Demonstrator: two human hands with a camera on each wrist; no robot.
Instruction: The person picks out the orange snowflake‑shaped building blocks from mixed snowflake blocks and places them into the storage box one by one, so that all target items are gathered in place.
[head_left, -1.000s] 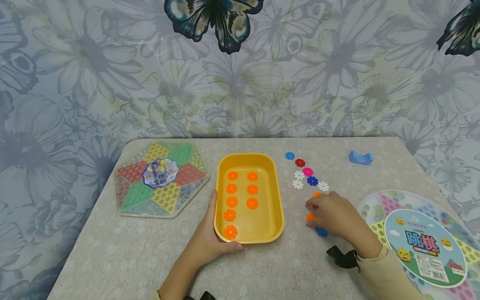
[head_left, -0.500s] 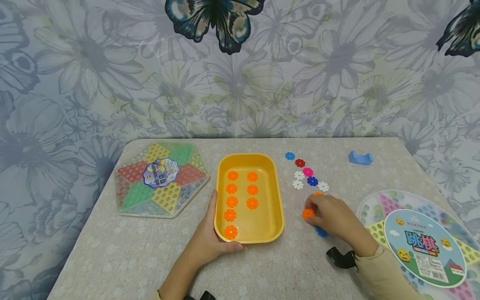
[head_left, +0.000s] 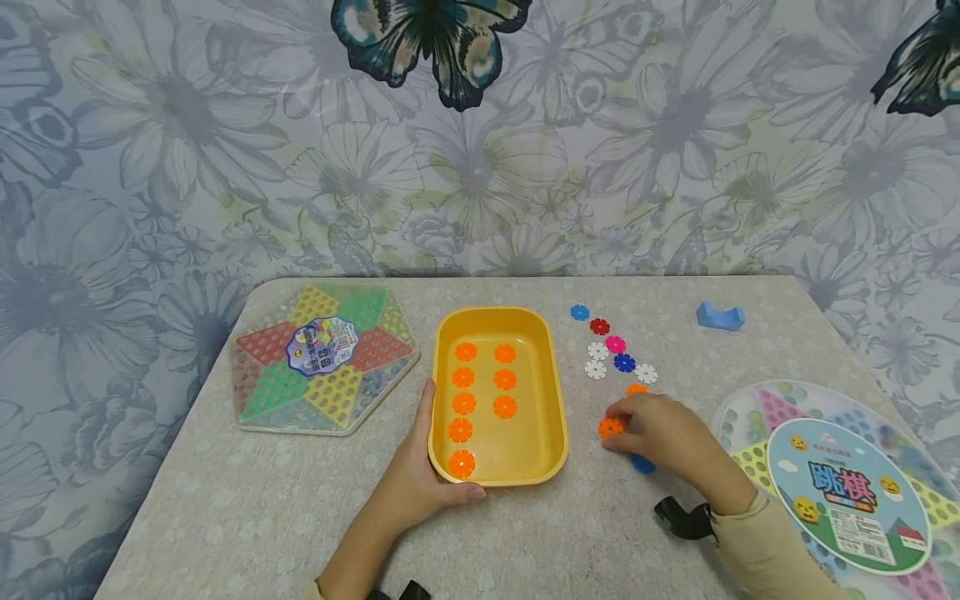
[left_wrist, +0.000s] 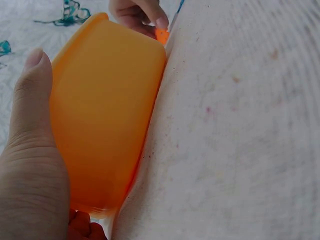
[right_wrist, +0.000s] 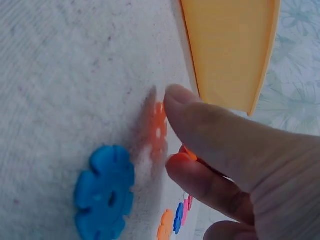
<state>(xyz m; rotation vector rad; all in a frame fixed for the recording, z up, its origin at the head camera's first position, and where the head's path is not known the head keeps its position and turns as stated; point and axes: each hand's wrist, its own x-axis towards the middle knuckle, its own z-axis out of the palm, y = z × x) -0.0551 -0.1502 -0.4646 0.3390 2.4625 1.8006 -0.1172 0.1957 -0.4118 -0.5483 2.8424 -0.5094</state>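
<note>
My left hand grips the near left corner of a yellow tray, thumb along the front rim and fingers along the left side. Inside the tray, several orange snowflake discs lie in two columns, the left one longer. To the tray's right, my right hand pinches an orange snowflake disc between thumb and fingers, low over the table. The right wrist view shows that disc tilted on edge at the thumb tip. A blue disc lies close by, partly covered by the hand in the head view.
Beyond the right hand lie an orange disc and a scatter of white, pink, red and blue discs. A blue plastic piece sits at the back right. Boxed marble games flank the area: a hexagonal one left, a round one right.
My right hand has picked at the orange disc beside the blue one and drawn it slightly left and back, toward the tray. The left hand and tray have stayed in place.
</note>
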